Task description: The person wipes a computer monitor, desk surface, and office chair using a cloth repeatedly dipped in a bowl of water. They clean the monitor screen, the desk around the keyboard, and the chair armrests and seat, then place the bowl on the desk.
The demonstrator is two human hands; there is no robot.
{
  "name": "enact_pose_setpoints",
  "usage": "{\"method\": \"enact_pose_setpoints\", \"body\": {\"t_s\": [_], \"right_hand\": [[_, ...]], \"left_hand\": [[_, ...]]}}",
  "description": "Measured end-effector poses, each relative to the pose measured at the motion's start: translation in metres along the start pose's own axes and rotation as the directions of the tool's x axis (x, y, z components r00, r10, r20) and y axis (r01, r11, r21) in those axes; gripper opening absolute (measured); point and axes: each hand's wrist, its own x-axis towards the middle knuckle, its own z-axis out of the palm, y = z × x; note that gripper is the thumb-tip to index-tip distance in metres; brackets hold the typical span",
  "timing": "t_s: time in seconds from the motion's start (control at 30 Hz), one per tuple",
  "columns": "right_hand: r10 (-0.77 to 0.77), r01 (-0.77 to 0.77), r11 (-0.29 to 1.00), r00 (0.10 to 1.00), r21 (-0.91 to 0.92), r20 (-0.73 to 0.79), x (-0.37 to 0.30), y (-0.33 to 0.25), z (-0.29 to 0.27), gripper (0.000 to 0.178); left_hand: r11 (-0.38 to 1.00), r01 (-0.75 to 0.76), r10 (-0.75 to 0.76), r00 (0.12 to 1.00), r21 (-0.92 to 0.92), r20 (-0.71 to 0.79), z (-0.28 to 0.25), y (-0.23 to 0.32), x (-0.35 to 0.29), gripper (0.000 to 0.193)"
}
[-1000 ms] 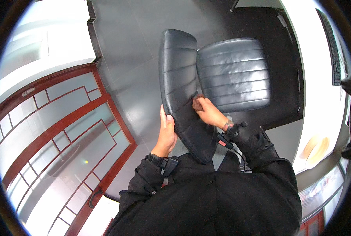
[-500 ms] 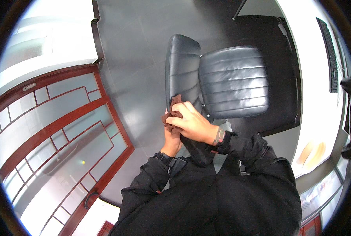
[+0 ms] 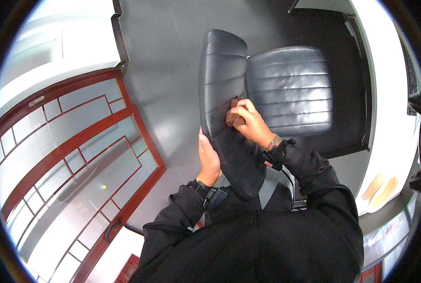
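A black leather chair stands in front of me, with its ribbed seat to the right and its padded backrest on the near left. My right hand is closed around a crumpled brown cloth and presses it against the front face of the backrest, close to where it meets the seat. At the outer side edge of the backrest, my left hand grips it; some of its fingers are hidden behind the edge.
A white desk runs down the right side, bearing a black keyboard and a round, light wooden object. To the left is a red-brown framed glass door with a dark handle. Grey tiled floor lies between door and chair.
Both hands were together on the cloth by the backrest's outer edge. My right hand has carried the cloth rightward onto its front face, while my left hand has let go of the cloth and holds the edge.
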Motion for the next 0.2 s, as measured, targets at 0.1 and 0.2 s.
{"method": "enact_pose_setpoints", "body": {"t_s": [0.1,0.2], "right_hand": [[0.203,-0.203,0.979,0.978,0.000,-0.043,-0.001,0.026,-0.002,0.031],[0.497,-0.501,0.862,0.866,0.077,0.062,-0.004,0.048,-0.010,0.033]], "left_hand": [[0.986,0.147,-0.147,0.989,-0.085,-0.004,0.001,0.008,0.000,0.055],[0.962,0.263,-0.264,0.965,-0.071,-0.007,0.008,0.028,0.000,0.058]]}}
